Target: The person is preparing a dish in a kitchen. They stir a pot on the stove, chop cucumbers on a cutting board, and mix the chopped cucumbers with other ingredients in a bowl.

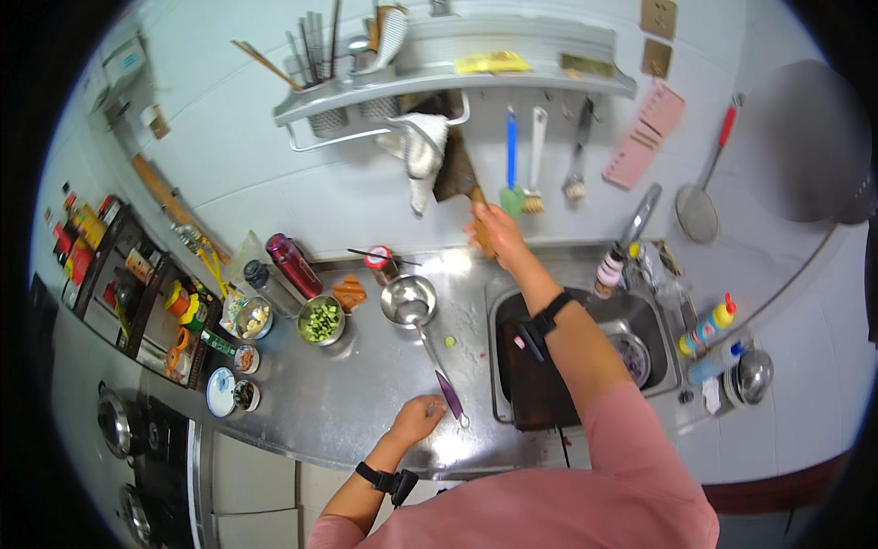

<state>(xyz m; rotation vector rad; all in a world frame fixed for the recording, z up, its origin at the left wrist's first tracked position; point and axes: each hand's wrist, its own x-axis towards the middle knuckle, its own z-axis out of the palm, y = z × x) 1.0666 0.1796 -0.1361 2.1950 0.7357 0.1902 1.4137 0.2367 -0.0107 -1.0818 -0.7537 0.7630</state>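
Observation:
My right hand point(499, 235) is raised at the wall, closed round the wooden handle of a cleaver point(454, 171). The cleaver's blade is up under the wall shelf, partly behind a hanging white cloth point(424, 147). My left hand point(418, 418) rests low at the counter's front, fingers slightly curled, beside the purple handle of a steel ladle point(449, 396); whether it touches the handle I cannot tell. The ladle's bowl point(409, 300) lies farther back on the steel counter point(370, 384). A dark cutting board point(538, 384) stands in the sink, partly hidden by my right forearm.
Bowls of chopped green vegetable point(322, 324) and pale pieces point(254, 319) stand left, near a red bottle point(293, 264) and a lidded jar point(381, 264). Brushes point(535, 158) and a strainer point(697, 213) hang on the wall. The sink point(664, 343) lies right, with a yellow bottle point(708, 329) beyond.

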